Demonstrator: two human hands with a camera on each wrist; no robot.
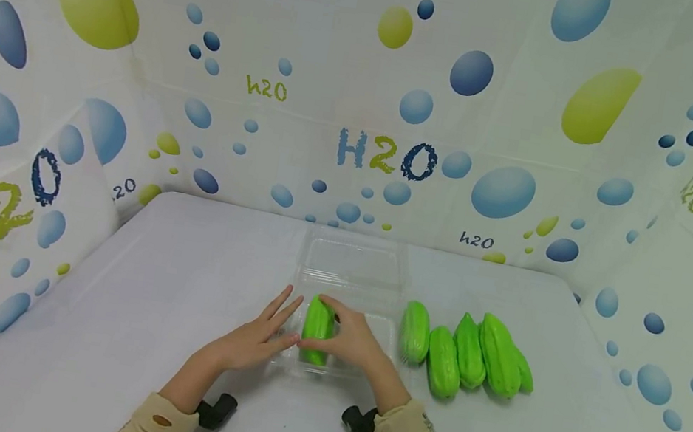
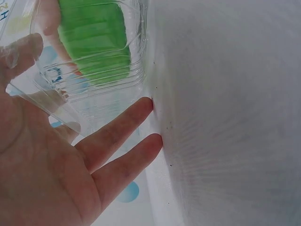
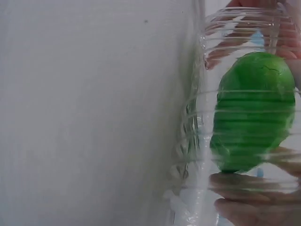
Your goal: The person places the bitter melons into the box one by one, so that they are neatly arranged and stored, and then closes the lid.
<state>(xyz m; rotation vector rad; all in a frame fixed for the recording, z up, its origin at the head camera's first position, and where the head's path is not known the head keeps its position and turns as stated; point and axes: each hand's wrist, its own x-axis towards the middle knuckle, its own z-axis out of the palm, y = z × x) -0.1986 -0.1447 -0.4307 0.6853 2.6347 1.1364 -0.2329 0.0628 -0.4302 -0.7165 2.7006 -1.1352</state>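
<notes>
My right hand (image 1: 360, 341) holds a bright green ribbed gourd (image 1: 317, 325), thumb near one end and fingers at the other, inside the left part of a clear plastic clamshell box (image 1: 381, 333). Through the box's clear wall the same gourd shows in the left wrist view (image 2: 96, 44) and in the right wrist view (image 3: 256, 110). Against the box's left side rests my left hand (image 1: 250, 343), its fingers straight and spread. The box's hinged lid (image 1: 352, 265) lies folded back on the far side.
Several more green gourds (image 1: 444, 361) lie in a row on the white table (image 1: 191, 267), right of the box. A white backdrop (image 1: 319, 40) printed with bubbles and lettering rises behind and at both sides. Dark wrist cameras (image 1: 216, 411) are strapped under both forearms.
</notes>
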